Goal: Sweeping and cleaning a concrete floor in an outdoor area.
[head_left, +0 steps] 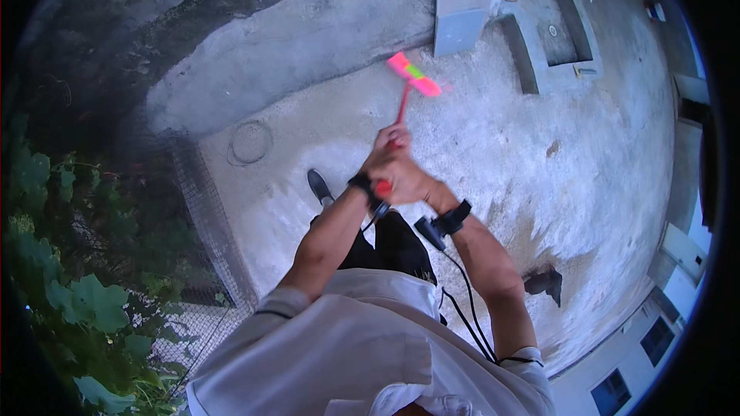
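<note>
In front of my body I hold a long tool with a red handle [402, 105] and a pink crosswise head [414, 75] with a bright green middle. The head is slightly blurred, and its exact kind cannot be made out. My left hand [383, 146] is closed around the handle, nearer the head. Lower down, my right hand [409, 179] grips close to the rounded red butt end, which shows beside my left wrist. The tool points away from me, its head in front of the concrete floor. Both wrists wear black straps with small devices.
A concrete basin [592, 45] stands at the far right, beside a grey upright slab [465, 8]. A wire coil [250, 143] lies on the floor at left. Wire mesh [204, 212] and leafy plants [96, 304] border the left. A dark object [545, 283] lies at right.
</note>
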Motion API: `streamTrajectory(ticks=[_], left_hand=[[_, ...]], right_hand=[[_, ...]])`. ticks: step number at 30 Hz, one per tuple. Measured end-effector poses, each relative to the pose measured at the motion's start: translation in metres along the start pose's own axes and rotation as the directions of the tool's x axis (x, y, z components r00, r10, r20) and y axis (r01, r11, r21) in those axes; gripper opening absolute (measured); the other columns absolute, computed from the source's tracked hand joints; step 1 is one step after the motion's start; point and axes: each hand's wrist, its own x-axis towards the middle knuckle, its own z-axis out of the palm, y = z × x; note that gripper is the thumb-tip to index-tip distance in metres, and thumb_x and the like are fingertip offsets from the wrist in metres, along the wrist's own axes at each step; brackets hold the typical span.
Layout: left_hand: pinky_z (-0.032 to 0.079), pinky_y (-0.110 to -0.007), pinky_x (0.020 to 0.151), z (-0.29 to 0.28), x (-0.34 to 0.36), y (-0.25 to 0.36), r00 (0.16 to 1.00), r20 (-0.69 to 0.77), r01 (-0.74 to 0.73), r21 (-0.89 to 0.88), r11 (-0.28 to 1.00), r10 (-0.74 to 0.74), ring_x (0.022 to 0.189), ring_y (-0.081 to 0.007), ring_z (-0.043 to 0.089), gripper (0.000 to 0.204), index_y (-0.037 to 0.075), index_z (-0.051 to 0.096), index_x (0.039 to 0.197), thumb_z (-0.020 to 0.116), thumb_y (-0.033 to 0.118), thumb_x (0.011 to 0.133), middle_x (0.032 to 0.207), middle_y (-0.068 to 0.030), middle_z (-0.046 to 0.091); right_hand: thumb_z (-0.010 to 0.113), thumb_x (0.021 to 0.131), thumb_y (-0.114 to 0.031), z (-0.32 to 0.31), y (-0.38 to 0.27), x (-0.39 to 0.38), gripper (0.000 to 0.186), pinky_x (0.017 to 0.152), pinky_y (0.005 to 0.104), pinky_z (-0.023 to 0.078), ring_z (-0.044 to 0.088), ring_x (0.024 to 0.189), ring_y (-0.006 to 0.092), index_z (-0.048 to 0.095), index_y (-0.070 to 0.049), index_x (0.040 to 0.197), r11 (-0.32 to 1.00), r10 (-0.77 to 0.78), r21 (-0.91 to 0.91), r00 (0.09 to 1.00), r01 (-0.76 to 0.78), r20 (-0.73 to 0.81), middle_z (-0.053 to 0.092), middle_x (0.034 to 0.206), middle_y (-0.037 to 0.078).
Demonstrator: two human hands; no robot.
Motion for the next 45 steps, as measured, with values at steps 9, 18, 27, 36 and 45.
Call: streamTrajectory(ticks=[9, 18, 27, 36, 45], left_hand=[[0.037, -0.019, 0.046, 0.007, -0.179, -0.033, 0.951, -0.071, -0.307, -0.163, 0.938, 0.299, 0.044, -0.0057, 0.037, 0.029, 0.01, 0.04, 0.064, 0.045, 0.009, 0.093, 0.052, 0.0032, 0.035], [0.042, -0.023, 0.049, 0.006, -0.074, -0.007, 0.967, 0.07, 0.25, -0.121, 0.961, -0.243, 0.049, -0.0073, 0.043, 0.03, 0.012, 0.04, 0.063, 0.051, 0.012, 0.091, 0.055, 0.0033, 0.044], [0.04, -0.022, 0.047, -0.031, -0.056, 0.022, 0.986, -0.133, -0.086, 0.126, 0.988, 0.103, 0.049, -0.0088, 0.044, 0.023, 0.012, 0.044, 0.066, 0.056, 0.011, 0.086, 0.056, 0.003, 0.044], [0.045, -0.029, 0.046, 0.003, -0.149, -0.084, 0.78, -0.528, -0.007, 0.529, 0.849, 0.336, 0.05, -0.0176, 0.052, 0.03, 0.008, 0.049, 0.086, 0.059, 0.036, 0.088, 0.064, -0.0045, 0.054], [0.034, -0.024, 0.044, -0.003, -0.204, -0.138, 0.765, -0.615, 0.156, 0.464, 0.872, 0.19, 0.049, -0.009, 0.038, 0.012, 0.013, 0.042, 0.081, 0.053, 0.009, 0.084, 0.059, 0.0027, 0.038]], right_hand=[[0.064, 0.053, -0.006, 0.07, -0.091, 0.017, 0.02, 0.059, 0.039, 0.044, 0.054, 0.066, 0.0326, 0.046, -0.002, 0.062, 0.961, -0.223, 0.224, 0.933, 0.162, 0.282, 0.053, 0.068, 0.013], [0.063, 0.06, -0.006, 0.057, -0.088, 0.043, 0.012, 0.062, 0.0401, 0.045, 0.056, 0.065, 0.0332, 0.053, -0.003, 0.066, 0.981, 0.165, -0.11, 0.986, -0.163, 0.014, 0.054, 0.067, 0.014], [0.067, 0.065, -0.002, 0.072, -0.044, 0.047, 0.02, 0.066, 0.041, 0.044, 0.052, 0.074, 0.0351, 0.047, 0.0, 0.069, 0.984, 0.178, -0.042, 0.976, -0.174, 0.126, 0.052, 0.075, 0.015], [0.063, 0.063, 0.009, 0.058, -0.107, -0.041, 0.045, 0.097, 0.0389, 0.041, 0.046, 0.121, 0.0281, 0.055, -0.006, 0.104, 0.893, 0.433, 0.176, 0.897, -0.414, -0.089, 0.048, 0.127, 0.015], [0.058, 0.09, -0.034, 0.122, 0.036, -0.061, 0.033, 0.063, 0.0426, 0.052, 0.06, 0.068, 0.0279, 0.053, -0.001, 0.091, -0.112, 0.889, 0.844, 0.326, -0.525, 0.321, 0.059, 0.082, 0.014]])
